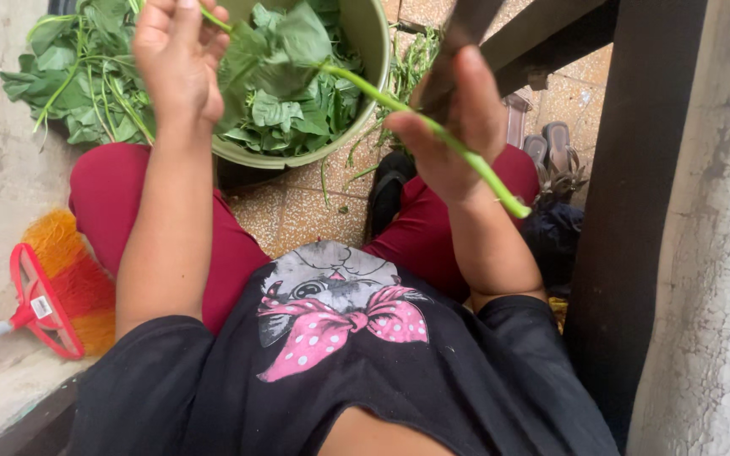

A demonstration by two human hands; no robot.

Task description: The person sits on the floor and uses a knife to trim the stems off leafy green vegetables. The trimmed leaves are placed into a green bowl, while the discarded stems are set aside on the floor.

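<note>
Fabric of a black printed shirt fills the near field, with red trousers beyond it; the person sits low, knees apart, so the work falls between them.

Right hand: closed around a dark knife handle together with the thick lower part of a green stalk. The blade rises up and away from the hand and leaves the frame, so its edge cannot be read. Gripping stalk and handle together appears to steady the stem against the tool.

Left hand: fingers closed on the leafy upper end of the same stalk, at the rim of the bowl.

Stalk orientation: long axis runs diagonally, cut end low and toward the person's right, leafy tip high and to the left. It spans both hands above the green bowl, a position that lets trimmed leaves drop into it.

Bowl contents: loose green leaves. More leafy stems lie on the tiled floor left of the bowl. A red-and-orange broom rests at the left wall. Sandals stand on the far right.
</note>
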